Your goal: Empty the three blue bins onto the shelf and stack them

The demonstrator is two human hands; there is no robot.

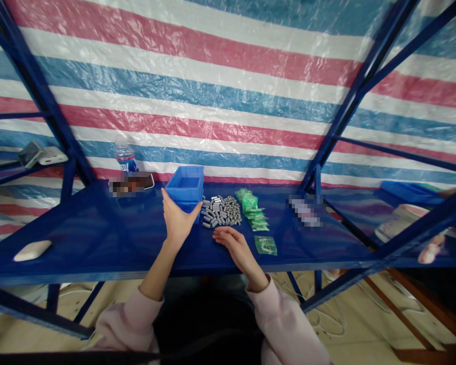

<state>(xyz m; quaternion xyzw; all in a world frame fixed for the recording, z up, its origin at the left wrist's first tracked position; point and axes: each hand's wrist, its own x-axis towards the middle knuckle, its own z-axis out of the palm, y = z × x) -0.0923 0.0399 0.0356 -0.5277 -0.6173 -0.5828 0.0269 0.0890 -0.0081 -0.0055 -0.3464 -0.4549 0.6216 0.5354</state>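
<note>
Two blue plastic bins point(185, 181), one seemingly stacked on the other, stand left of the middle of the table. My left hand point(178, 215) grips them from the front, fingers along the left side and thumb at the right corner. A pile of small silver metal cylinders point(222, 211) lies right beside the bins, some short and some longer. My right hand point(231, 242) rests just in front of this pile, its fingers stretched and slightly curved, with nothing visible in it. To its right are several green plastic packets point(254, 209) in an overlapping row and a single green packet point(266, 245).
A blue table point(110, 243) carries a phone point(133, 183) and a bottle point(125, 157) at the back left. Near the left front lies a white mouse-like object point(32, 250). A blurred-out item point(304, 211) sits at right, by the blue metal frame point(340, 116).
</note>
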